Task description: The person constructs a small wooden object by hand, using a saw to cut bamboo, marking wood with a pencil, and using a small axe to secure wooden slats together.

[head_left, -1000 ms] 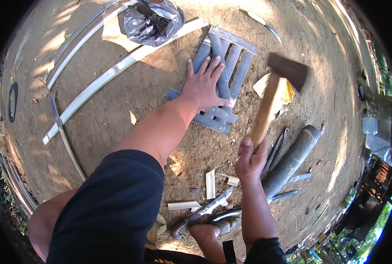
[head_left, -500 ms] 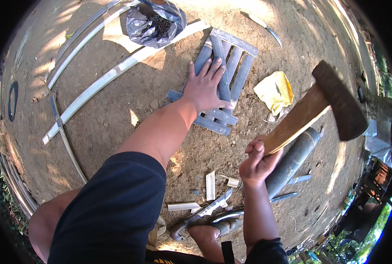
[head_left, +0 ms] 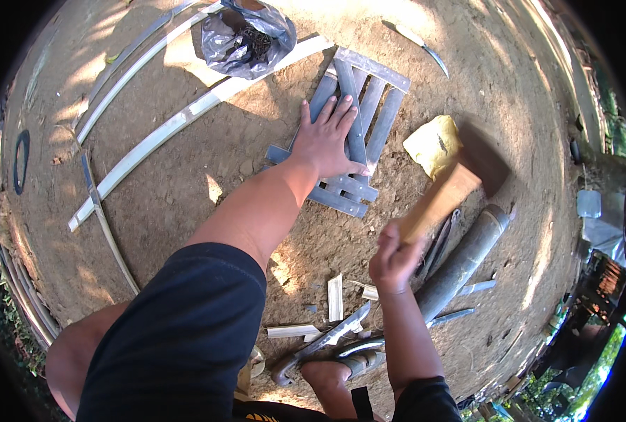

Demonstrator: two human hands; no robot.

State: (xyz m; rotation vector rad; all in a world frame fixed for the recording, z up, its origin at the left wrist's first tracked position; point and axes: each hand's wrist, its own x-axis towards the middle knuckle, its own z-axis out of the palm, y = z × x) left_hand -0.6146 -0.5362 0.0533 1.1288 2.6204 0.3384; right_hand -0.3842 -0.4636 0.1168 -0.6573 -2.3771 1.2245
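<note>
My left hand point(head_left: 326, 144) lies flat, fingers spread, on a small panel of grey slats point(head_left: 373, 69) nailed together on the ground. A loose-looking slat runs at a slant beneath its fingers. In my right hand point(head_left: 395, 261) is an axe point(head_left: 442, 200), gripped by its wooden handle. The dark axe head is raised off the ground and smeared by motion, to the right of the panel. Past it lies a crumpled yellow wrapper point(head_left: 431, 146), partly covered by the axe head.
A dark plastic bag point(head_left: 221, 49) of small dark pieces, perhaps nails, stands at the far left. Long split strips point(head_left: 140, 158) lie left. A knife point(head_left: 423, 46) is at the back. A thick bamboo pole point(head_left: 460, 271), pliers point(head_left: 441, 243) and a long blade point(head_left: 320, 343) lie near my foot.
The axe has swung left and down toward the panel, and my right hand has shifted slightly left. The pliers have come into sight behind it. My left hand stays on the panel.
</note>
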